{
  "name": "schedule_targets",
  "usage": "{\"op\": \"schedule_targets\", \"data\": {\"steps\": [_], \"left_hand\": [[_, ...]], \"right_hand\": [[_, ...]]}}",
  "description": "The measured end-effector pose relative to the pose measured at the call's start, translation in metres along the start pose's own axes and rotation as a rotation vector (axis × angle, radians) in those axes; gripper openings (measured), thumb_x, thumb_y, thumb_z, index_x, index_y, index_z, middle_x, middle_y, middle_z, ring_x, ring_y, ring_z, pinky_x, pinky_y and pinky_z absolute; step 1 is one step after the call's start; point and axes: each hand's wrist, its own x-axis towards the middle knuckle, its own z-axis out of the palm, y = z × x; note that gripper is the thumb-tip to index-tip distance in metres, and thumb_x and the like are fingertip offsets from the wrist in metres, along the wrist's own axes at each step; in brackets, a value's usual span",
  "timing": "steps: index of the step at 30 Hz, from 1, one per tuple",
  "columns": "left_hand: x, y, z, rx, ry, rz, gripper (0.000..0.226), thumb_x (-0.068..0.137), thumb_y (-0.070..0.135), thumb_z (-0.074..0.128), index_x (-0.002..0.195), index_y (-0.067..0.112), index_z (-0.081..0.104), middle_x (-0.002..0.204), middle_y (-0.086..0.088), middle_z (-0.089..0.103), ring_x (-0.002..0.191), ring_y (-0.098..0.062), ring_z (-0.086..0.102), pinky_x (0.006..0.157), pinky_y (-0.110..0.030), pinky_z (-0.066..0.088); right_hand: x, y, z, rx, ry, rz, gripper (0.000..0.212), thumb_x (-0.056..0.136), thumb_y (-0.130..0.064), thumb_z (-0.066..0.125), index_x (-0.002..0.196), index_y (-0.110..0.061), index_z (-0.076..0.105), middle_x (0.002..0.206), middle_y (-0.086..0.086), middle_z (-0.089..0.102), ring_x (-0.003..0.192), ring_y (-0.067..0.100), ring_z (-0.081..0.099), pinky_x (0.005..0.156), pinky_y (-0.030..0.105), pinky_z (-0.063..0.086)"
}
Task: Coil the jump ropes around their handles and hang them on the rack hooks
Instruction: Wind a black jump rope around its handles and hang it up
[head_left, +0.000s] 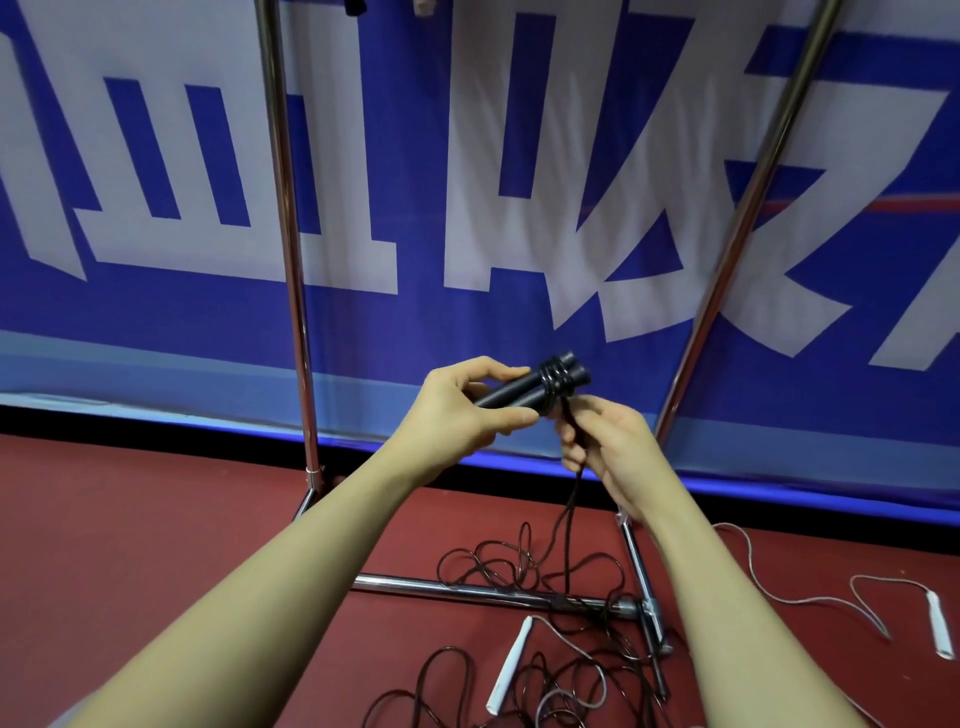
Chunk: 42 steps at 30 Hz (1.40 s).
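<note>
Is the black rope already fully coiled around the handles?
No, most of the black rope lies loose on the floor below the handles.

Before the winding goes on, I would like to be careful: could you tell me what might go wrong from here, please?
1. Only a few turns sit near the end of the black handles; if the left hand loosens, they may slip off.
2. The black rope that the right hand feeds runs down into a tangled heap lying over the rack base bar, so it may snag there.
3. A white-handled rope lies among the black loops and could be dragged up.
</note>
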Motion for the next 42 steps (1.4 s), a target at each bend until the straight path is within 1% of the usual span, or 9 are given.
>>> {"op": "schedule_targets", "data": {"steps": [8, 15, 19, 23, 25, 28, 35, 39, 42], "left_hand": [[0.009, -0.020, 0.000, 0.110, 0.098, -0.043, 0.026, 0.076, 0.013, 0.080, 0.089, 0.032, 0.067, 0.074, -0.002, 0.069, 0.057, -0.012, 0.056, 0.052, -0.021, 0.040], [0.009, -0.030, -0.007, 0.261, 0.162, -0.039, 0.024, 0.078, 0.019, 0.079, 0.098, 0.027, 0.068, 0.060, 0.014, 0.059, 0.052, -0.008, 0.048, 0.050, -0.017, 0.037], [0.009, -0.034, -0.011, 0.316, 0.177, -0.010, 0.026, 0.078, 0.018, 0.079, 0.101, 0.023, 0.068, 0.065, 0.011, 0.060, 0.045, 0.000, 0.046, 0.046, -0.011, 0.032], [0.011, -0.039, -0.014, 0.371, 0.196, 0.011, 0.026, 0.078, 0.018, 0.079, 0.101, 0.023, 0.067, 0.072, 0.008, 0.064, 0.049, 0.002, 0.050, 0.048, -0.009, 0.034], [0.012, -0.043, -0.019, 0.406, 0.221, 0.009, 0.026, 0.078, 0.017, 0.079, 0.101, 0.020, 0.066, 0.075, 0.013, 0.063, 0.052, 0.003, 0.052, 0.050, -0.010, 0.035], [0.014, -0.049, -0.028, 0.443, 0.229, 0.003, 0.026, 0.078, 0.017, 0.079, 0.100, 0.020, 0.066, 0.081, 0.007, 0.067, 0.058, -0.003, 0.054, 0.051, -0.010, 0.036], [0.015, -0.050, -0.030, 0.535, -0.063, -0.027, 0.030, 0.074, 0.018, 0.082, 0.096, 0.030, 0.067, 0.080, -0.005, 0.069, 0.062, -0.013, 0.052, 0.062, -0.023, 0.042], [0.011, -0.039, -0.025, 0.549, -0.261, -0.043, 0.032, 0.074, 0.017, 0.083, 0.096, 0.032, 0.066, 0.075, 0.000, 0.062, 0.056, -0.004, 0.049, 0.059, -0.018, 0.041], [0.008, -0.029, -0.019, 0.463, -0.378, -0.045, 0.032, 0.071, 0.019, 0.085, 0.093, 0.037, 0.069, 0.081, -0.011, 0.067, 0.065, -0.015, 0.053, 0.067, -0.041, 0.049]], "right_hand": [[-0.004, 0.009, 0.002, -0.129, -0.155, 0.083, 0.023, 0.100, -0.007, 0.043, 0.089, 0.001, 0.062, 0.059, 0.002, 0.053, 0.047, 0.012, 0.047, 0.053, 0.026, 0.049], [-0.004, 0.012, 0.007, -0.192, -0.279, 0.087, 0.016, 0.079, -0.017, 0.066, 0.085, -0.003, 0.063, 0.057, 0.002, 0.058, 0.056, 0.019, 0.061, 0.077, 0.044, 0.054], [-0.004, 0.010, 0.008, -0.160, -0.280, 0.086, 0.018, 0.073, -0.016, 0.064, 0.084, -0.002, 0.063, 0.057, 0.005, 0.056, 0.052, 0.019, 0.057, 0.064, 0.033, 0.053], [-0.004, 0.008, 0.007, -0.161, -0.282, 0.058, 0.009, 0.075, -0.017, 0.063, 0.072, -0.008, 0.060, 0.058, 0.006, 0.059, 0.060, 0.023, 0.062, 0.075, 0.044, 0.052], [-0.006, 0.006, 0.010, -0.112, -0.315, 0.063, 0.010, 0.076, -0.016, 0.062, 0.076, -0.008, 0.057, 0.061, 0.004, 0.056, 0.056, 0.020, 0.057, 0.064, 0.037, 0.053], [-0.007, 0.002, 0.015, 0.026, -0.334, 0.084, 0.016, 0.078, -0.015, 0.058, 0.091, -0.005, 0.058, 0.062, 0.000, 0.050, 0.044, 0.014, 0.046, 0.045, 0.023, 0.038], [-0.005, -0.008, 0.012, -0.192, -0.144, -0.067, 0.029, 0.101, -0.016, 0.042, 0.081, -0.004, 0.059, 0.054, -0.003, 0.032, 0.035, 0.009, 0.028, 0.039, 0.017, 0.022], [-0.006, -0.013, 0.009, -0.363, -0.033, -0.082, 0.035, 0.103, -0.021, 0.041, 0.072, -0.008, 0.053, 0.049, -0.009, 0.027, 0.040, 0.007, 0.022, 0.041, 0.017, 0.021], [-0.005, -0.013, 0.002, -0.471, 0.058, -0.095, 0.037, 0.101, -0.028, 0.044, 0.067, -0.015, 0.050, 0.057, -0.003, 0.032, 0.045, 0.008, 0.024, 0.046, 0.019, 0.024]]}}
